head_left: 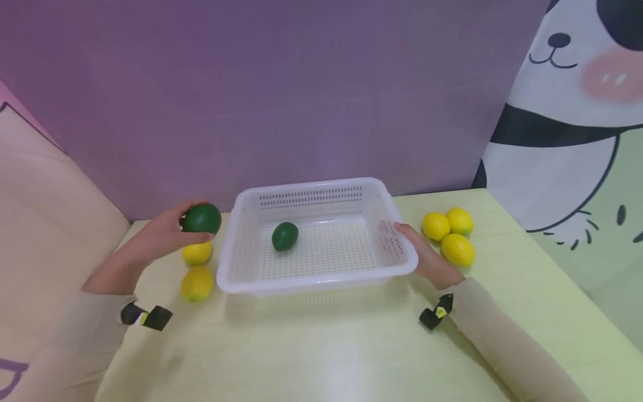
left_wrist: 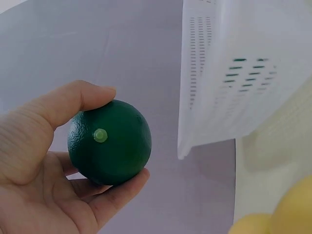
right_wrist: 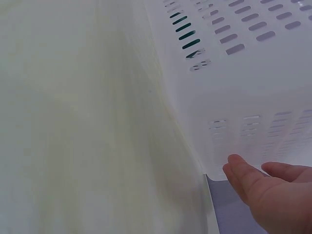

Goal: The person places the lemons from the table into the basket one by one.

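In the head view my left hand (head_left: 173, 229) holds a dark green lime (head_left: 202, 218) just left of the white plastic basket (head_left: 321, 282). The left wrist view shows thumb and fingers round the lime (left_wrist: 112, 144), its pale stem spot facing the camera. Another green lime (head_left: 284, 237) lies inside the basket on the left. At the basket's right side, my right hand (head_left: 427, 257) grips the rim with the thumb on top. Its fingers (right_wrist: 248, 178) lie against the outside of the perforated wall in the right wrist view.
Two lemons (head_left: 197, 283) are on the table left of the basket, one partly behind the left hand. Three more lemons (head_left: 457, 249) sit together beyond the right hand. A purple panel (head_left: 301, 111) stands behind the pale table (head_left: 321, 346), and a panda-printed wall (head_left: 552, 178) is at right.
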Tool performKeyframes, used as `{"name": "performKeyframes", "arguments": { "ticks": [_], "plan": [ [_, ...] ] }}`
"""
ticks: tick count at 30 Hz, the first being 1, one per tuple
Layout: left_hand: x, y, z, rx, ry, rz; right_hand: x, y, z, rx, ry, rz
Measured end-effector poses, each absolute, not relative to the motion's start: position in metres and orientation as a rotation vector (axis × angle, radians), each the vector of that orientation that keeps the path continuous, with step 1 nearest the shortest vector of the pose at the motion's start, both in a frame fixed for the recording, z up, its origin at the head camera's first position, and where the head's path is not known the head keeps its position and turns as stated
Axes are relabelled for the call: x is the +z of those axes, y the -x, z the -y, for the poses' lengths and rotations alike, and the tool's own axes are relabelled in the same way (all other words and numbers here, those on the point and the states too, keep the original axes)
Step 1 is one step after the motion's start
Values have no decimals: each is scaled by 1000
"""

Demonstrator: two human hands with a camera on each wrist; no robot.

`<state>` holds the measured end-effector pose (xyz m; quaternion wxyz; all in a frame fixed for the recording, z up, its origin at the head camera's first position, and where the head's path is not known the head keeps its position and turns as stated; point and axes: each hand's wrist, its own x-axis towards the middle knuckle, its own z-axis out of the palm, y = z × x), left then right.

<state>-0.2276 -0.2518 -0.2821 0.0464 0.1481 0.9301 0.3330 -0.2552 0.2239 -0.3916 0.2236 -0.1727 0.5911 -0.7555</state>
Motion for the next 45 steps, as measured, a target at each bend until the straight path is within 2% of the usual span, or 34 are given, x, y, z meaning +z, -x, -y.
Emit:
{"name": "performKeyframes", "arguments": {
  "ticks": [9,18,45],
  "plan": [
    [-273,235,233,1061,-405,-2814,-389,256,-225,-2114,585,-1479],
    [-268,241,215,1062,-365,-2794,-389,253,-226,-2101,524,-1540],
    [-258,256,184,1173,-480,-2690,-389,252,-225,-2090,506,-1566]
  ]
}}
